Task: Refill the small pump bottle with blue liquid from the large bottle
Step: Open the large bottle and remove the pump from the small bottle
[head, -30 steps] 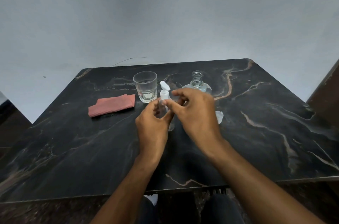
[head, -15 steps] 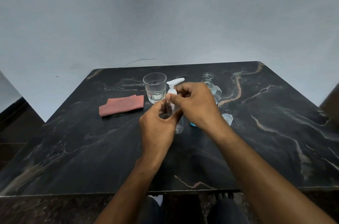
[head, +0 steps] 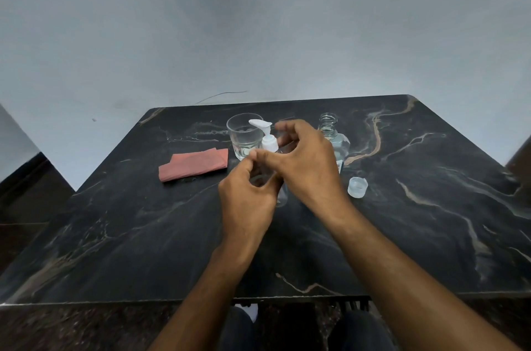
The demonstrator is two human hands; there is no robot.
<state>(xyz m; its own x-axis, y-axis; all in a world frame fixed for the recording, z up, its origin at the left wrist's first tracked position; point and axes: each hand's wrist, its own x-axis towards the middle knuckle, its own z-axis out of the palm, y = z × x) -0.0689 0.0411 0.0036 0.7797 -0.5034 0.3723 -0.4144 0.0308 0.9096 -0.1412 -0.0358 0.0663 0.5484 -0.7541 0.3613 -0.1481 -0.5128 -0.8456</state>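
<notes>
The small clear pump bottle [head: 283, 197] stands mid-table, mostly hidden behind my hands. My left hand [head: 247, 198] wraps its body. Its white pump head [head: 265, 135] sticks up above my fingers, nozzle pointing left. My right hand [head: 304, 161] pinches the white collar of the pump with thumb and forefinger. Behind my right hand stands the large clear bottle [head: 333, 135], uncapped, with a little blue liquid low down. Its clear cap [head: 357, 186] lies on the table to the right.
A clear drinking glass [head: 242, 135] stands just behind the pump head. A folded pink cloth [head: 193, 164] lies to the left. The dark marble table [head: 431, 207] ends at a grey wall behind; my knees show under the near edge.
The pump nozzle has swung from pointing right to pointing left as my right hand turns the pump. The camera view has shifted, so the cap shows further right of my hand.
</notes>
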